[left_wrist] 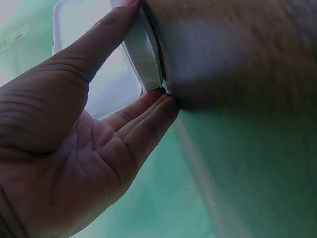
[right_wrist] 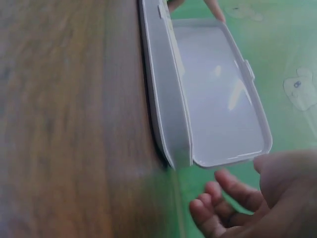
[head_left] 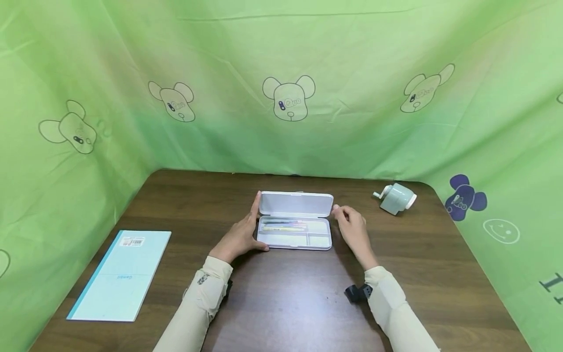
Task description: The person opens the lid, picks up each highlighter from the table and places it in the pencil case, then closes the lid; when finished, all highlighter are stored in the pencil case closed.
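A white pencil case (head_left: 320, 241) lies on the table with its lid (head_left: 296, 204) raised at the back. Several pens (head_left: 283, 226), one of them yellow, lie in its rear compartment; the front ones show no items. My left hand (head_left: 241, 238) spans the case's left end, the thumb against the front wall and a straight finger up beside the lid. In the left wrist view the left fingers (left_wrist: 148, 116) lie extended along the end wall. At the lid's right corner is my right hand (head_left: 352, 229), its fingers loosely bent with nothing between them. Whether its thumb touches the lid I cannot tell.
A light blue notebook (head_left: 120, 278) lies at the left of the brown table (head_left: 290, 303). Toward the back right stands a pale green pencil sharpener (head_left: 398, 198) with a crank. Green printed cloth (head_left: 343, 142) hangs behind and at both sides of the table.
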`<act>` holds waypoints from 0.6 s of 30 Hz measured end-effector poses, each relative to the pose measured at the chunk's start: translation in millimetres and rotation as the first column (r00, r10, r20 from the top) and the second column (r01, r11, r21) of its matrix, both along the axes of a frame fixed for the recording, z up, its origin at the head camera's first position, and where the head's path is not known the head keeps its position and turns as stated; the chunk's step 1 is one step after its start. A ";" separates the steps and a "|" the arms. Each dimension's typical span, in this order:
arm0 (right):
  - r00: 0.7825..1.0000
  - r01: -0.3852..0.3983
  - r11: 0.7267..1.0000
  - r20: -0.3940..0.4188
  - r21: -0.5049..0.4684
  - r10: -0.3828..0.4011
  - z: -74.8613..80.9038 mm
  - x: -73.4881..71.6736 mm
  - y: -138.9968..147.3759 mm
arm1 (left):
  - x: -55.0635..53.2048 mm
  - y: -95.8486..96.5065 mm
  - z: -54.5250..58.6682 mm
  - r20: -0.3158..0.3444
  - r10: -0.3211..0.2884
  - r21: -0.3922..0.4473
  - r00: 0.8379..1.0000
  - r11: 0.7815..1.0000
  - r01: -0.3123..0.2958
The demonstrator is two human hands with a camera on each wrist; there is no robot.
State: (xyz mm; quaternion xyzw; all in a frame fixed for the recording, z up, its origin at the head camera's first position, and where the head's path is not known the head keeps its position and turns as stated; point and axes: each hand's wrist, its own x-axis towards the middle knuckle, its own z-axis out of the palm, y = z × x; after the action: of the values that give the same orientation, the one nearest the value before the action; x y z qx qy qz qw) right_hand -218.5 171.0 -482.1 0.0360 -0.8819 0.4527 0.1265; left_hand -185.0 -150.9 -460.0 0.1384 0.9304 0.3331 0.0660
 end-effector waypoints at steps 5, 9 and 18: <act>0.969 -0.064 0.985 0.224 -0.159 0.099 1.4 -1.6 -0.7 | 1.9 0.8 1.3 0.006 0.002 0.004 1.000 1.000 -0.002; 0.939 -0.088 0.952 0.294 -0.294 0.177 5.2 -2.5 -4.8 | 3.5 1.7 1.5 0.010 0.015 0.022 1.000 1.000 -0.016; 0.889 -0.217 0.881 0.289 -0.420 0.356 5.1 -2.8 10.9 | 0.3 -0.1 -1.2 0.000 0.029 0.021 1.000 0.999 -0.029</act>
State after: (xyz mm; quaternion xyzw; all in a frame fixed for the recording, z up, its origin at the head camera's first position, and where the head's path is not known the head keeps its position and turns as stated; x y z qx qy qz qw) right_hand -221.3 181.9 -477.1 0.0602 -0.7710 0.6259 -0.1011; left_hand -184.7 -151.0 -461.2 0.1256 0.9287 0.3437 0.0596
